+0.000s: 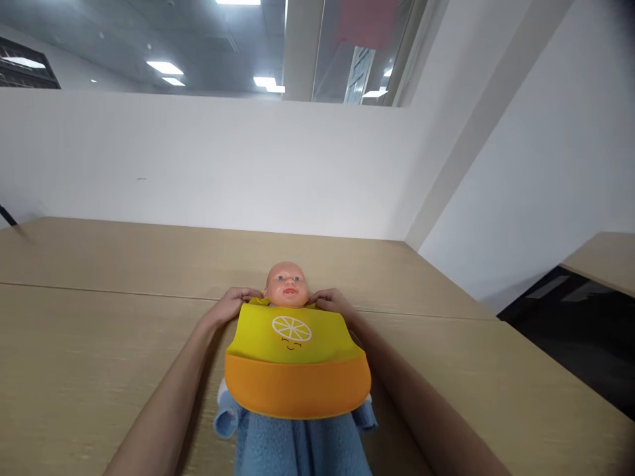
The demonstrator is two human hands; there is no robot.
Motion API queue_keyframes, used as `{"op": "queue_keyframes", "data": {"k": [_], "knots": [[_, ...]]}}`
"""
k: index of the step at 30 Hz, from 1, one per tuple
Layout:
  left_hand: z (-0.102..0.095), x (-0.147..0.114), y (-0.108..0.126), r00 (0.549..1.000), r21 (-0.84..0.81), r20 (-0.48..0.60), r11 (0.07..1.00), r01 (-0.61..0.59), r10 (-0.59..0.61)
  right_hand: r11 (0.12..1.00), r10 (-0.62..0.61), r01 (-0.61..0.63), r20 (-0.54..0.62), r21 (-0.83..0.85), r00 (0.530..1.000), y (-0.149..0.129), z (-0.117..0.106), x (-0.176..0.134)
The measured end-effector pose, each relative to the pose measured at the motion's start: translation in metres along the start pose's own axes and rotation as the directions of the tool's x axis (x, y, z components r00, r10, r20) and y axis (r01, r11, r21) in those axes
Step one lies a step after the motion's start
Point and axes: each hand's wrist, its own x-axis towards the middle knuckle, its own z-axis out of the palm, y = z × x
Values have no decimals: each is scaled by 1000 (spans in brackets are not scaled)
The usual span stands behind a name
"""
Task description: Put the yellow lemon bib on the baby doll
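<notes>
Yellow and orange, a bib (292, 387) covers the chest of a doll (286, 279) lying face up on a wood-toned table (124, 330), head toward the far wall (248, 165). The person's left hand (233, 305) and right hand (333, 301) flank its neck, fingers curled by the bib's neckband; whether they pinch it cannot be told.

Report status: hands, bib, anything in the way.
Left hand at yellow neck strap; right hand at neck's other side. Bib spread over doll, orange pocket lowest. Doll's head blocks view behind neck.
</notes>
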Motion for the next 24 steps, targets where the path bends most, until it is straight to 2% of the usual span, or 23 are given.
{"op": "queue_keyframes", "data": {"k": [2, 5, 8, 11, 14, 20, 24], "knots": [[-2, 0, 0, 998, -5, 59, 1000, -15, 16, 1000, 13, -13, -9, 9, 1000, -2, 0, -3], [-2, -2, 0, 993, -18, 115, 1000, -22, 24, 999, -2, 5, -102, 32, 995, 2, 0, -7], [-1, -9, 2, 991, -26, 124, 999, -41, 44, 985, 27, 2, -166, 173, 986, 9, 1, -15], [2, -18, 3, 992, 41, 74, 993, -109, 106, 954, 44, 6, -160, 300, 986, 14, 3, -27], [5, -25, 0, 989, 91, 4, 985, -148, 148, 937, 44, 14, -160, 348, 986, 16, 6, -36], [9, -30, -12, 965, 203, -110, 956, -211, 236, 948, 1, 69, -221, 310, 975, 19, 5, -35], [11, -32, -14, 958, 244, -160, 950, -195, 238, 961, 4, 71, -268, 269, 963, 19, 5, -36]]}}
